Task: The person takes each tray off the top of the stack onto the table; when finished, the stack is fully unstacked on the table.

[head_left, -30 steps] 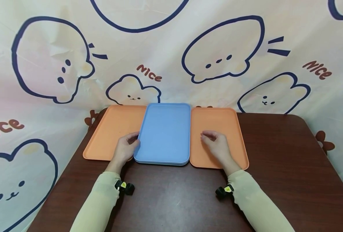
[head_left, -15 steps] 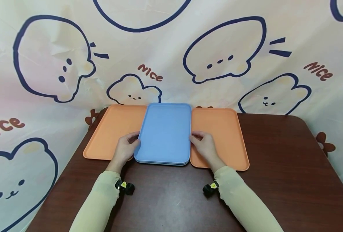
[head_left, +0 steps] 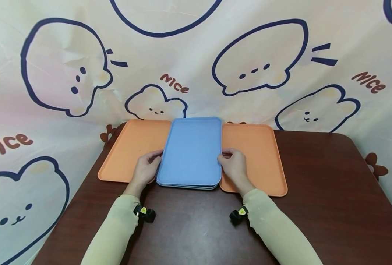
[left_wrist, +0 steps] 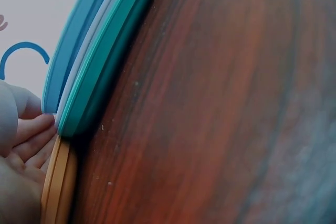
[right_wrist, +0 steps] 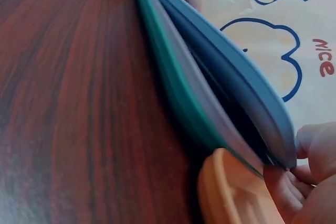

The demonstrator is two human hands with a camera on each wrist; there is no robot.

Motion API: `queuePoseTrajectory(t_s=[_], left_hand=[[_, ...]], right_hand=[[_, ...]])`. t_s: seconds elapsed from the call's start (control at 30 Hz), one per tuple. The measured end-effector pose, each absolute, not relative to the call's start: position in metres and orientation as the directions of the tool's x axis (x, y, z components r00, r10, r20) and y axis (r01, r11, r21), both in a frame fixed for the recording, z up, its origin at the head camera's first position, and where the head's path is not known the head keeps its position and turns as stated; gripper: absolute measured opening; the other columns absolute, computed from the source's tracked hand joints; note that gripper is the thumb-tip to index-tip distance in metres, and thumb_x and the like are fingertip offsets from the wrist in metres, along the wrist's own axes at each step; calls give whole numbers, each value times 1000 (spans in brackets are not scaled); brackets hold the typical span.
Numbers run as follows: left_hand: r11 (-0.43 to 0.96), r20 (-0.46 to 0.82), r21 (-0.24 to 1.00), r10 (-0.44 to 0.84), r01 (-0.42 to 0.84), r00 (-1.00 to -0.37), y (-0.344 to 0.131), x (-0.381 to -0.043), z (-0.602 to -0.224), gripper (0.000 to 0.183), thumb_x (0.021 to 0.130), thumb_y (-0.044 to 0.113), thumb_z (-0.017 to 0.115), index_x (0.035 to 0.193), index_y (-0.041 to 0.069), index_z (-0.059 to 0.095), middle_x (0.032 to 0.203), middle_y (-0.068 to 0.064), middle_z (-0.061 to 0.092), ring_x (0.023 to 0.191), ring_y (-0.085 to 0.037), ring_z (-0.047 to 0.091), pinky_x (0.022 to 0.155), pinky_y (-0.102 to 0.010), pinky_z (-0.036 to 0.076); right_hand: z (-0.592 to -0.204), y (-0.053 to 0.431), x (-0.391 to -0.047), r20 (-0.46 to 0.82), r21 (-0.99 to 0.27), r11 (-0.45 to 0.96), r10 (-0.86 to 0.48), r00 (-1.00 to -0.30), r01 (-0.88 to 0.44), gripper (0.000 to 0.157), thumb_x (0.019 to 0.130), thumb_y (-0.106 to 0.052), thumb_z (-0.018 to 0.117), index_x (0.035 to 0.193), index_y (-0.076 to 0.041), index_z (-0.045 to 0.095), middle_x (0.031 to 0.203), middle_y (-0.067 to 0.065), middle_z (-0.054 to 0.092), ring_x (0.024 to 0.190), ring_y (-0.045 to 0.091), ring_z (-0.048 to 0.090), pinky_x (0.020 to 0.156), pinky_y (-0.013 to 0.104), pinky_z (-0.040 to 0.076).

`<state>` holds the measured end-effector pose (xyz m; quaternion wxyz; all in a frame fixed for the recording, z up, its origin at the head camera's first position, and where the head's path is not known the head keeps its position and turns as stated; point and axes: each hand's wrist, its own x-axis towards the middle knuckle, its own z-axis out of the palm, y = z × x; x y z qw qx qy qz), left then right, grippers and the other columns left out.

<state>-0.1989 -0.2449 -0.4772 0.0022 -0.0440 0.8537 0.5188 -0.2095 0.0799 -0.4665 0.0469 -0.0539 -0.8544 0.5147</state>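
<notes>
A blue tray (head_left: 190,154) lies on top of a stack in the middle, with a pale grey tray (right_wrist: 202,87) and a green tray (right_wrist: 181,93) beneath it. At its left edge, my left hand (head_left: 145,169) pinches the blue tray between thumb and fingers. My right hand (head_left: 236,167) grips the opposite edge, thumb above and fingers below. In the right wrist view a dark gap shows between the blue tray and the grey one, wider towards the right hand. The fingertips under the tray are partly hidden.
Orange trays flank the stack, one on the left (head_left: 133,147) and one on the right (head_left: 255,162), both on the dark brown wooden table (head_left: 189,224). A cartoon-printed cloth (head_left: 196,59) hangs behind the table's far edge.
My right hand has moved left from over the right orange tray to the blue tray's right edge and grips it. The left hand has stayed at the left edge.
</notes>
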Motion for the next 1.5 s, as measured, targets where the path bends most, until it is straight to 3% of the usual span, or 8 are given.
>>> queuePoseTrajectory(t_s=[0.13, 0.43, 0.73, 0.8, 0.93, 1.03, 1.33, 1.5], left_hand=[[464, -32, 884, -63, -58, -997, -244, -200, -478, 42, 110, 12, 53, 149, 0, 62, 152, -23, 63, 146, -38, 56, 122, -54, 46], [473, -4, 881, -45, -25, -999, -242, -202, -478, 44, 105, 1, 59, 149, -6, 60, 150, -29, 63, 142, -42, 60, 120, -54, 49], [467, -19, 884, -45, -38, -999, -241, -202, -480, 44, 105, 0, 60, 148, -6, 60, 150, -28, 63, 143, -41, 60, 120, -53, 50], [473, -15, 881, -45, -34, -999, -241, -202, -480, 44, 105, 1, 60, 148, -7, 60, 150, -29, 62, 143, -42, 60, 120, -53, 50], [476, -23, 878, -54, -46, -998, -242, -200, -479, 45, 105, 2, 60, 149, -6, 60, 150, -28, 62, 143, -42, 60, 120, -53, 49], [474, -35, 879, -59, -59, -998, -243, -199, -479, 45, 105, 2, 60, 149, -6, 59, 151, -28, 62, 143, -41, 60, 120, -53, 49], [472, -33, 880, -55, -55, -998, -243, -200, -478, 46, 105, 2, 59, 150, -7, 58, 150, -29, 62, 143, -41, 60, 120, -53, 49], [471, -39, 880, -54, -60, -998, -241, -200, -477, 45, 105, 2, 60, 150, -6, 59, 150, -29, 62, 143, -42, 60, 120, -53, 49]], right_hand=[[-463, 87, -208, 44, -900, 433, 187, -981, 42, 30, 93, -12, 69, 118, 2, 79, 108, 20, 81, 98, 31, 79, 78, 32, 64], [-466, 108, -203, 26, -962, 270, 260, -965, 47, 29, 97, -10, 69, 120, 3, 80, 114, 24, 80, 97, 26, 76, 70, 12, 55], [-462, 155, -192, -31, -975, 199, 333, -942, 102, 30, 100, -14, 71, 124, 3, 79, 121, 26, 77, 89, 3, 68, 74, 11, 56], [-457, 169, -189, -45, -978, 173, 352, -935, 112, 30, 99, -13, 73, 124, 3, 79, 116, 21, 78, 87, 0, 67, 73, 12, 56], [-450, 200, -184, -63, -977, 165, 391, -918, 137, 32, 99, -14, 76, 126, 4, 78, 95, -2, 77, 81, -2, 67, 69, 14, 57], [-447, 222, -181, -95, -970, 165, 424, -901, 180, 35, 100, -17, 76, 129, 2, 77, 90, -15, 72, 80, -3, 66, 68, 14, 57], [-448, 280, -169, -177, -950, 147, 477, -861, 277, 42, 102, -24, 75, 138, -4, 73, 107, -14, 69, 86, -6, 68, 69, 15, 60], [-447, 306, -160, -199, -939, 155, 479, -855, 306, 42, 102, -27, 75, 139, -7, 74, 109, -16, 68, 88, -6, 67, 68, 15, 60]])
